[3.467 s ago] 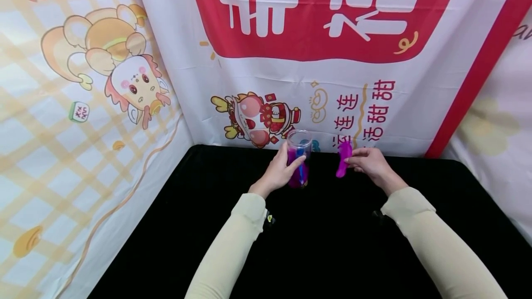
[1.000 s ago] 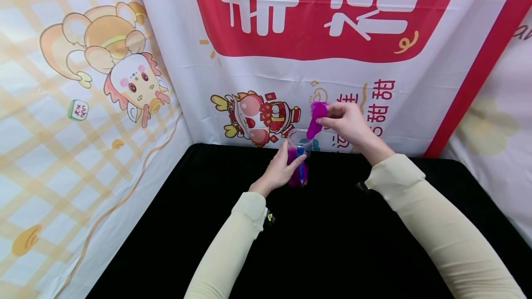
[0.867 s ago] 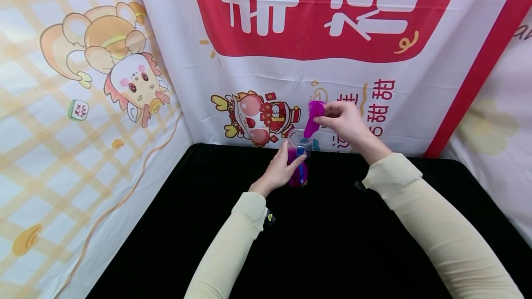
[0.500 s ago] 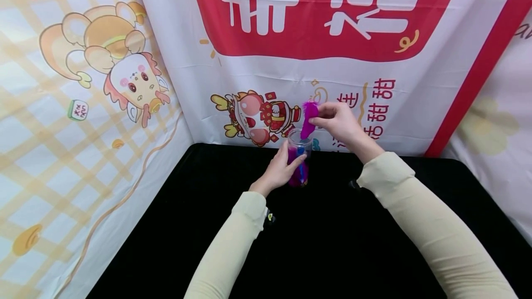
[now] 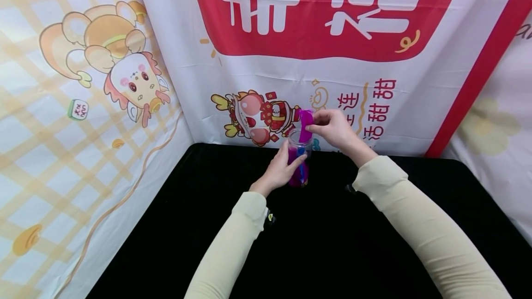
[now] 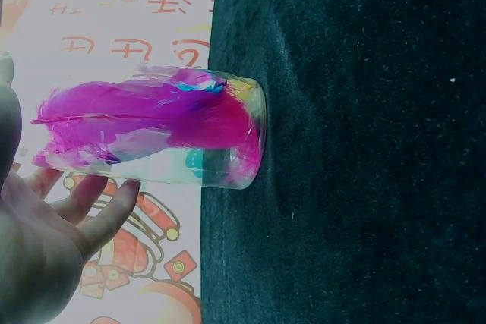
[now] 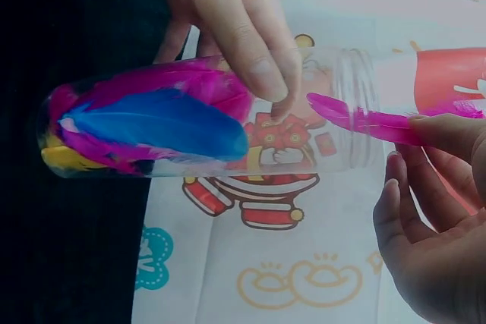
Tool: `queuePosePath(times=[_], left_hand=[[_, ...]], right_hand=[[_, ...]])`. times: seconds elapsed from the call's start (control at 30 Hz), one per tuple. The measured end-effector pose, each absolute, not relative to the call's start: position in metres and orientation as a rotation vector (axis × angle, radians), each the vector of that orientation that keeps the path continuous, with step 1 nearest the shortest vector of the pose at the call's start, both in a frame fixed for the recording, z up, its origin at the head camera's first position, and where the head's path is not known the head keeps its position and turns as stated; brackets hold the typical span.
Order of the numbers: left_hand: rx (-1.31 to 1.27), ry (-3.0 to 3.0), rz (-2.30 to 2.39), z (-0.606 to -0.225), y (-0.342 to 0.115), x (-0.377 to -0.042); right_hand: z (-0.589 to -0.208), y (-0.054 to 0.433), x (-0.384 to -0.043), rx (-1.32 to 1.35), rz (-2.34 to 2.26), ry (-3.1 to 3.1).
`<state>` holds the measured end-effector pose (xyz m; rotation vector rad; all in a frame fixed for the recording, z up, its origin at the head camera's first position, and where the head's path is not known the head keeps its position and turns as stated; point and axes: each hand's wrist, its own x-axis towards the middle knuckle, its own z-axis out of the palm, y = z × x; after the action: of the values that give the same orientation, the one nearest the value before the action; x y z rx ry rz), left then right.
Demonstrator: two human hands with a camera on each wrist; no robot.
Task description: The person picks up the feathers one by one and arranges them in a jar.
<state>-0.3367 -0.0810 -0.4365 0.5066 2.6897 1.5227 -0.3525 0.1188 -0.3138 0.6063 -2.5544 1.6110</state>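
Observation:
A clear cylindrical jar [image 5: 307, 150] stands upright at the far edge of the black table. My left hand [image 5: 276, 171] grips it round its side. Through the wall show magenta feathers [image 6: 144, 115], a blue feather [image 7: 163, 123] and a bit of yellow [image 7: 67, 158] near the bottom. Above the jar, my right hand [image 5: 335, 130] pinches one magenta feather [image 5: 306, 121] between thumb and fingers. In the right wrist view the feather's tip lies inside the jar's open mouth [image 7: 361, 104]; its fluffy end sticks out past my thumb.
Black cloth [image 5: 299, 243] covers the table. Behind its far edge hangs a white and red printed backdrop [image 5: 253, 73], close to the jar. A yellow checked cloth wall [image 5: 54, 160] rises at the left.
My right hand has carried the magenta feather from the jar's right, up over the rim and then down, so its tip has entered the mouth. The left hand and jar stay put.

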Motion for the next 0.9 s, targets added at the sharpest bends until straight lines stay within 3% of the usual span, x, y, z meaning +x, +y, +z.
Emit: queuePosePath(times=[0.9], left_hand=[[0.519, 2.715, 1.503, -0.437, -0.08, -0.338]], right_hand=[[-0.328, 0.119, -0.351, 0.559, 1.592, -2.635]])
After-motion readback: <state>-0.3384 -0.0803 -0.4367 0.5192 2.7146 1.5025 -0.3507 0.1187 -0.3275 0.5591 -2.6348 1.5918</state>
